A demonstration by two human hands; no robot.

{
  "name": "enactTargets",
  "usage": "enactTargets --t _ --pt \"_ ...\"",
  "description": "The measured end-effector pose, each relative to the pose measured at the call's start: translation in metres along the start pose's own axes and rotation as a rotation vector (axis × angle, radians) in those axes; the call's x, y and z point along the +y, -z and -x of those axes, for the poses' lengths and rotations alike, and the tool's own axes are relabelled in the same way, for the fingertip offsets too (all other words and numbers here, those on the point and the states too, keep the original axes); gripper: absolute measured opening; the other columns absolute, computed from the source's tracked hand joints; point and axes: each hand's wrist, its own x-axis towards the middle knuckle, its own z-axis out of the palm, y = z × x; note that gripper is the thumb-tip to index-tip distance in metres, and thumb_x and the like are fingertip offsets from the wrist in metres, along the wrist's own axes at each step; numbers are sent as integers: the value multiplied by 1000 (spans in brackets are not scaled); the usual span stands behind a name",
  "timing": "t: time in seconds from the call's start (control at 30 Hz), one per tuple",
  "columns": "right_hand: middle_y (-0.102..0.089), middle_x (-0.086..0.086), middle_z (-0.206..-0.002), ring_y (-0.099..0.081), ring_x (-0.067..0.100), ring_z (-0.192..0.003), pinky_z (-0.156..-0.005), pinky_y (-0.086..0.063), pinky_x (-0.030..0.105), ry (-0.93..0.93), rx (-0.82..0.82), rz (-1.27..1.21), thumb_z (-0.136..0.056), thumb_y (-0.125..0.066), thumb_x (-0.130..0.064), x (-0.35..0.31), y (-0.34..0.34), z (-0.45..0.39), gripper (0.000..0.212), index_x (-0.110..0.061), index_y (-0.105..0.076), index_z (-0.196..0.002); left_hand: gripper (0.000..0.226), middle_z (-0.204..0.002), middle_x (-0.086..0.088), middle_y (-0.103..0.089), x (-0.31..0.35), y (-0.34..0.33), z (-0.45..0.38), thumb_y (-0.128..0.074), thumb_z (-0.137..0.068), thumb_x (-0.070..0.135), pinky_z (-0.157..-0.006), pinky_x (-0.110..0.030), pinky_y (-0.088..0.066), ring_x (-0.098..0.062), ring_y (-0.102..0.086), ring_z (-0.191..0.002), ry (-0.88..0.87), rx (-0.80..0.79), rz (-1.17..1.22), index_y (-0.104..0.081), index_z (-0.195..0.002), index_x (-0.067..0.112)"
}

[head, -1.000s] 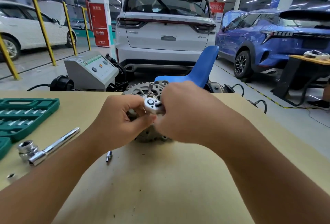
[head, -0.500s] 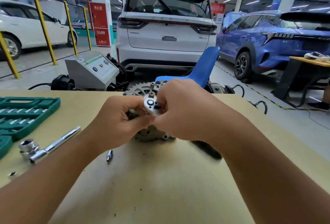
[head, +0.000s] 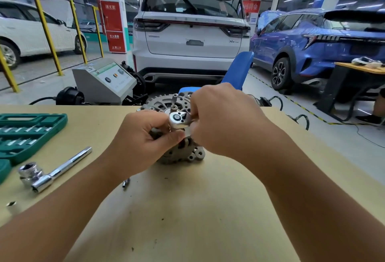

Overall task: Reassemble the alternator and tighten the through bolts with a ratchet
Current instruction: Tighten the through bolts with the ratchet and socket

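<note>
The grey alternator [head: 183, 153] stands on the tan table [head: 187, 209], its finned face turned away toward the cars. Above its near side sits a shiny ratchet head [head: 178, 119]. My right hand [head: 225, 120] is closed around the ratchet just behind the head; the handle is hidden under the hand. My left hand [head: 143, 138] pinches with thumb and fingers right below the ratchet head, at the socket; what the fingertips hold is mostly hidden. The bolt itself is out of sight.
A chrome extension bar with a socket [head: 52, 172] lies at the left. A green socket case [head: 25, 134] sits at the left edge. A small bit [head: 125, 183] and a loose socket [head: 12, 206] lie on the table. Beyond it stand a grey machine [head: 104, 80] and a blue chair [head: 237, 69].
The ratchet head has tilted and swung slightly right as my right hand turned. Both hands stay at the alternator's near side.
</note>
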Motion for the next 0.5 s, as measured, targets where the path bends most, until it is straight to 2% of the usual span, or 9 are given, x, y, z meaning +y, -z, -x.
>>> enactTargets --t 0.07,0.13,0.17,0.23,0.3,0.43,0.5 --pt "-52 -3 -64 -46 15 -50 -44 -32 23 40 -110 -55 -78 -69 -26 -3 0 2 23 -21 -50 -66 10 -72 12 -66 3 -1 2 -78 -86 34 -64 -10 -40 -4 -57 -65 6 48 37 -76 -84 25" --pt "-49 -6 -57 -43 12 -44 -34 -28 17 49 -204 -130 -75 -71 -26 -5 3 3 25 -22 -50 -64 11 -75 16 -68 4 2 3 -83 -83 36 -65 -10 -42 -3 -59 -65 16 53 77 -75 -87 30" --pt "-52 -6 -61 -45 12 -47 -36 -31 19 47 -201 -126 -77 -70 -23 -3 3 2 19 -22 -54 -67 13 -75 16 -70 3 4 2 -84 -82 35 -64 -11 -43 -3 -60 -64 28 34 85 -77 -88 26" --pt "-54 -3 -77 -48 15 -60 -55 -37 28 31 -95 -18 -83 -63 -16 1 0 0 9 -24 -60 -82 19 -76 12 -72 2 7 0 -83 -82 29 -64 -8 -44 -4 -63 -65 47 -4 64 -80 -90 13" --pt "-49 -1 -75 -44 16 -60 -62 -34 33 15 9 61 -85 -63 -17 1 -3 1 10 -23 -57 -81 17 -76 10 -72 3 7 -1 -84 -83 25 -64 -6 -44 -4 -65 -67 46 -18 50 -79 -91 10" --pt "-44 -8 -53 -39 10 -42 -35 -25 16 39 -174 -142 -76 -71 -28 -7 0 2 29 -21 -46 -61 12 -73 10 -70 6 4 1 -80 -85 24 -62 -18 -45 -5 -58 -64 15 -10 69 -79 -88 13" --pt "-52 -8 -58 -48 11 -49 -39 -33 18 32 -180 -159 -76 -71 -27 -4 2 0 18 -22 -57 -67 15 -75 5 -73 4 5 0 -79 -85 24 -61 -21 -46 -9 -60 -64 24 -20 63 -81 -91 10"
